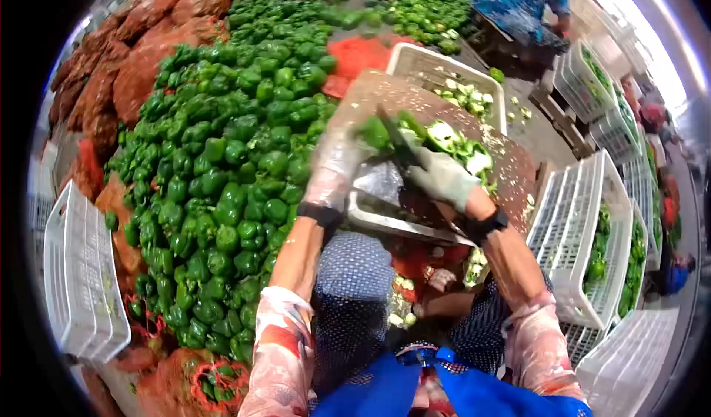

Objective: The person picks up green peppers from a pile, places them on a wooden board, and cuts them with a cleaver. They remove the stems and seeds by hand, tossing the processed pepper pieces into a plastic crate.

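The left hand (335,159), in a pale glove, is blurring but appears to be grasping a green pepper (376,132) at its fingers, above the brown board (370,89). The right hand (442,176), also gloved, is clenching around a dark knife (394,140), whose blade is pointing toward eleven o'clock, just beside the pepper. Cut peppers (463,147) are lying on the board at the right hand's one o'clock, among scattered seeds.

White rims are showing at the board's one o'clock and six o'clock; whether they are belonging to one tub (501,106) cannot be told. At one o'clock the tub is holding pale green pieces (466,98).

Taking the view's middle as the clock's centre, a heap (215,187) of whole green peppers is spreading from eight to twelve o'clock. A white crate (81,276) is standing between eight and nine, its contents hard to tell. At seven, a red net (220,384) is holding green peppers. Beyond the heap, reddish sacks (152,65) are bulging at ten. Another slatted crate (570,232) is standing just past three, green peppers showing through its opening. Stacked crates (583,84) at two are holding more green produce, near a person in blue (522,6).
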`<state>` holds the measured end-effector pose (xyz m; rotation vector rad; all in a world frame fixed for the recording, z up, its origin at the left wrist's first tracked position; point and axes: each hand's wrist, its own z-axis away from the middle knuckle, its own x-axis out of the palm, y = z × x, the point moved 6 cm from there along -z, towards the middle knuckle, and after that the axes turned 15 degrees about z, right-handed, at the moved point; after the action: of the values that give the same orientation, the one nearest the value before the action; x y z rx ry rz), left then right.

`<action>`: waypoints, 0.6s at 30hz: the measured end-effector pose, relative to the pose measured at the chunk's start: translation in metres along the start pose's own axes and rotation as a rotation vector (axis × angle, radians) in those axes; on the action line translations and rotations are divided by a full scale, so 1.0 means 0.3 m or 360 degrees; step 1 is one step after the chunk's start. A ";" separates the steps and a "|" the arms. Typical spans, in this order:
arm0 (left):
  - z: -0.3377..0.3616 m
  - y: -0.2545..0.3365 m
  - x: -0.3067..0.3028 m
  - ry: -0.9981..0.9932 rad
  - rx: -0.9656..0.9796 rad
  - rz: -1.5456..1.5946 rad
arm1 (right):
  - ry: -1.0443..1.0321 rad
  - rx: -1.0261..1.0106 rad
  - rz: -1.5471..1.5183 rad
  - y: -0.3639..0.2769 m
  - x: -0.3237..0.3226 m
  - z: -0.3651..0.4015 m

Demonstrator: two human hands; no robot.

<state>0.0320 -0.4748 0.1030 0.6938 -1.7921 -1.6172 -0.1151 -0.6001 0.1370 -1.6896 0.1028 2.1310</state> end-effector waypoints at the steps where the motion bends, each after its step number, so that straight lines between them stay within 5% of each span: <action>1: 0.014 -0.007 0.010 -0.0052 0.0059 0.0084 | 0.0032 -0.0011 -0.0018 0.015 -0.007 0.002; 2: 0.037 -0.025 0.016 -0.0117 0.0111 0.0238 | -0.0044 0.0048 -0.0333 -0.003 -0.051 0.050; 3: 0.054 -0.038 0.033 -0.0187 0.0140 0.0368 | 0.0271 -0.0090 -0.0198 0.050 -0.034 0.051; 4: 0.060 -0.048 0.060 -0.0246 0.0136 0.0384 | -0.0082 0.0336 -0.0314 0.044 -0.069 0.085; 5: 0.036 -0.047 0.084 -0.0399 0.0241 -0.0561 | -0.0043 0.0453 -0.0480 0.049 -0.079 0.116; 6: 0.039 -0.072 0.070 -0.0322 0.0324 -0.0452 | 0.0378 0.0176 -0.0565 0.031 -0.108 0.129; 9: 0.072 0.000 0.003 -0.0144 0.0433 -0.0340 | 0.0347 0.0086 -0.0713 -0.100 -0.162 0.173; 10: 0.074 -0.021 -0.051 -0.0150 0.0276 -0.0237 | 0.0082 0.0160 -0.0728 -0.142 -0.150 0.181; 13: 0.136 -0.117 -0.250 0.0082 -0.0227 0.0145 | 0.0212 -0.0168 -0.0082 -0.096 -0.023 0.141; 16: 0.301 -0.160 -0.578 0.0408 -0.0395 0.0293 | 0.0129 -0.0012 -0.0203 -0.003 0.014 0.114; 17: 0.347 -0.234 -0.736 0.0398 -0.0172 -0.0392 | 0.0094 0.0092 -0.0317 0.023 0.013 0.135; 18: 0.421 -0.212 -0.826 0.0587 -0.0301 -0.0205 | 0.0288 0.0051 -0.0224 0.072 0.017 0.141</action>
<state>0.1028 -0.2151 0.0078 0.9627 -1.3376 -1.5929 -0.1626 -0.6053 0.1389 -1.8119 0.0677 1.8637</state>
